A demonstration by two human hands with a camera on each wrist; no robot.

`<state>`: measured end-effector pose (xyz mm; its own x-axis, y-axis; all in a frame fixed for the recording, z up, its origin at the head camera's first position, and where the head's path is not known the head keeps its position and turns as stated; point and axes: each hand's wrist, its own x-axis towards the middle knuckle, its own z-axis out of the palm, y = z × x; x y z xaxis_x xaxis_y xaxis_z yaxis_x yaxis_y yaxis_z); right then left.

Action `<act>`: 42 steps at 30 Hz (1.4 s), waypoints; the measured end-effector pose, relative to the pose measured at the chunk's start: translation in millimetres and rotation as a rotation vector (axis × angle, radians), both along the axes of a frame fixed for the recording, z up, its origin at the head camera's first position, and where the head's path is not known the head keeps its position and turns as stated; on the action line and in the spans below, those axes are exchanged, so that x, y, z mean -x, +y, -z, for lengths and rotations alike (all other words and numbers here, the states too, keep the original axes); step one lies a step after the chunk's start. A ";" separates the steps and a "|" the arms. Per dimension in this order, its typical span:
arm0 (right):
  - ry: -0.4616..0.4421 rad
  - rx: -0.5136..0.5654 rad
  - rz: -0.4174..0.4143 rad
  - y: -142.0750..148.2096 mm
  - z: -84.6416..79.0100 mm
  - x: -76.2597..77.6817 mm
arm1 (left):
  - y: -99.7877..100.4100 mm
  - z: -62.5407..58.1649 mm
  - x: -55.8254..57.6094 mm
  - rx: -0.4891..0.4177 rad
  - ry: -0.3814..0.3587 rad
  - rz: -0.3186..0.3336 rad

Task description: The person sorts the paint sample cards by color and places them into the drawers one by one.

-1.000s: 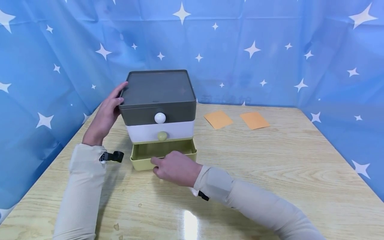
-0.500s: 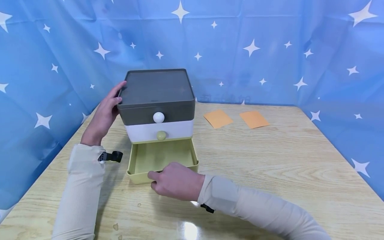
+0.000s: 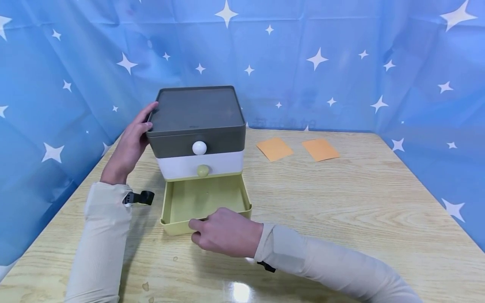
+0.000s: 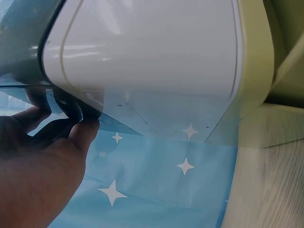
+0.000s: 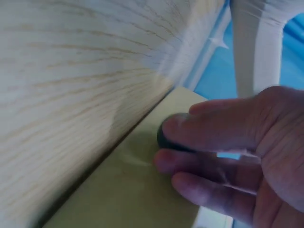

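Observation:
A three-tier drawer box stands left of centre on the table, dark grey on top, white in the middle and olive-yellow at the bottom. Its bottom drawer is pulled far out, with nothing inside. My right hand is at that drawer's front; in the right wrist view, thumb and fingers pinch its dark round knob. My left hand rests against the left side of the dark top tier, fingertips along the lid's edge. The upper two drawers, with a white knob and a green knob, are closed.
Two orange paper squares lie on the wooden table, right of the box. A blue curtain with white stars hangs behind and along both sides.
My right hand has moved toward me, drawing the bottom drawer much further out, mostly in the first half second. My left hand has stayed against the box.

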<state>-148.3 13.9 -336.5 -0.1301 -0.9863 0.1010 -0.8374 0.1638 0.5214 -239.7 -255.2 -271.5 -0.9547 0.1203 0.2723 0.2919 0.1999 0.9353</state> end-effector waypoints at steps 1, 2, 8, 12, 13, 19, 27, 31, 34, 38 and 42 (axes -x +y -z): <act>-0.009 0.007 -0.002 2.0 -1.2 0.0 | -0.2 0.1 0.2 -0.005 0.001 0.003; -0.023 0.008 -0.004 4.3 -3.2 0.1 | -0.3 0.1 0.3 -0.006 0.002 0.005; -0.209 0.010 -0.008 21.9 -27.2 7.0 | -1.2 0.1 1.0 -0.021 0.007 0.021; -0.382 0.075 -0.012 37.6 -48.6 21.0 | -1.4 0.1 1.1 -0.017 0.007 0.017; -0.432 0.115 -0.024 41.7 -52.8 26.3 | -1.6 0.1 1.1 -0.015 0.008 0.015; -0.703 0.410 -0.127 68.5 -66.5 67.9 | -1.0 0.1 0.7 -0.015 0.010 0.010; -0.824 0.597 0.252 104.4 -57.6 135.3 | -0.7 0.2 -0.3 0.008 -0.004 -0.011; -0.843 0.600 0.522 119.7 -33.8 176.1 | -0.3 0.8 0.8 0.025 -0.005 -0.002; -0.860 0.562 0.703 129.3 -16.6 200.3 | 0.0 0.7 1.8 0.028 -0.008 0.013; -0.846 0.495 0.882 136.3 0.1 222.5 | -0.9 -0.8 2.1 0.021 -0.012 0.020; -0.823 0.452 1.011 136.9 11.6 234.7 | -2.9 -3.1 1.4 0.002 -0.014 0.026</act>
<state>-383.0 150.8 -348.2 -0.9412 -0.3306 -0.0702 -0.2923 0.9006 -0.3216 -241.1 -258.2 -268.4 -0.9550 0.1456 0.2584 0.2837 0.1941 0.9391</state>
